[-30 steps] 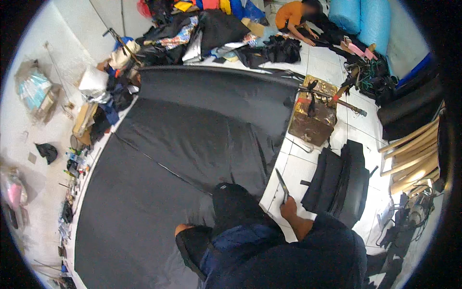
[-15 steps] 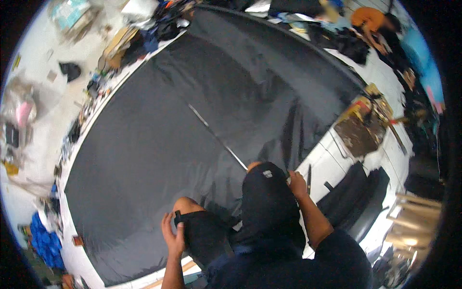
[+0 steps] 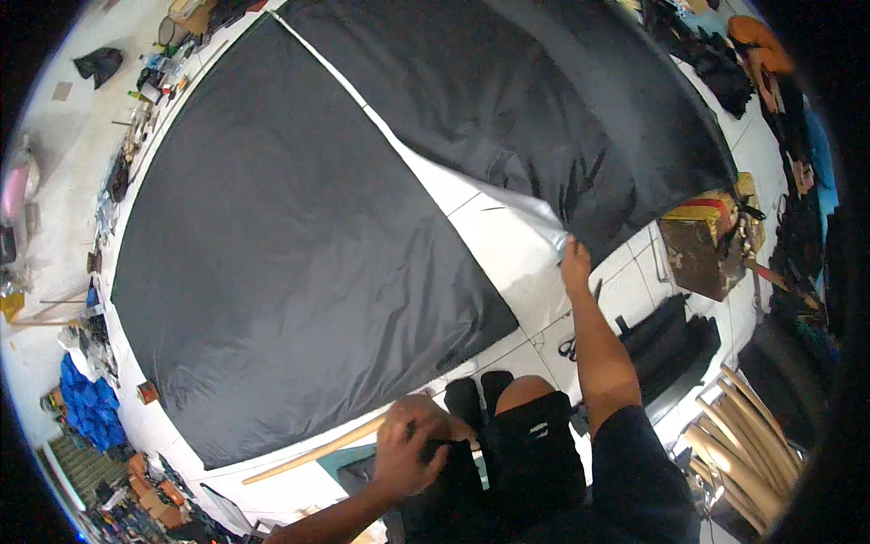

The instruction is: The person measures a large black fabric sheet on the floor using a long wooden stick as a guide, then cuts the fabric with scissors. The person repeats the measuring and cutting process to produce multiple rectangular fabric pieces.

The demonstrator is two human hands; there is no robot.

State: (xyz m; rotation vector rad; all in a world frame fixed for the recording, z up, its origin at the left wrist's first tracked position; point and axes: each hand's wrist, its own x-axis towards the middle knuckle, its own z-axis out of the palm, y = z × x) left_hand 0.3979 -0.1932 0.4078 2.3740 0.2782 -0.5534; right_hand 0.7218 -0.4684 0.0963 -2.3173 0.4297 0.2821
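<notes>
A large black fabric sheet lies on the floor in two parts: a left piece (image 3: 299, 236) lying nearly flat and a right piece (image 3: 507, 91). My right hand (image 3: 575, 263) is closed on the near corner of the right piece. That piece's edge is lifted and folded back, showing a silvery underside (image 3: 535, 214). White floor tiles show in the wedge-shaped gap between the pieces. My left hand (image 3: 408, 458) is by my left knee, its fingers apart and loosely bent, with no object visible in it.
Scissors (image 3: 567, 349) lie on the tiles below my right hand. Right of them are folded black material (image 3: 666, 354), a box (image 3: 702, 240) and wooden poles (image 3: 743, 453). A wooden stick (image 3: 317, 450) borders the left piece. Another person (image 3: 761, 50) sits at far right.
My right hand has moved forward and lifted the right piece's edge, widening the narrow slit into a tiled gap. My knees have drawn back off the fabric. My left hand has shifted right.
</notes>
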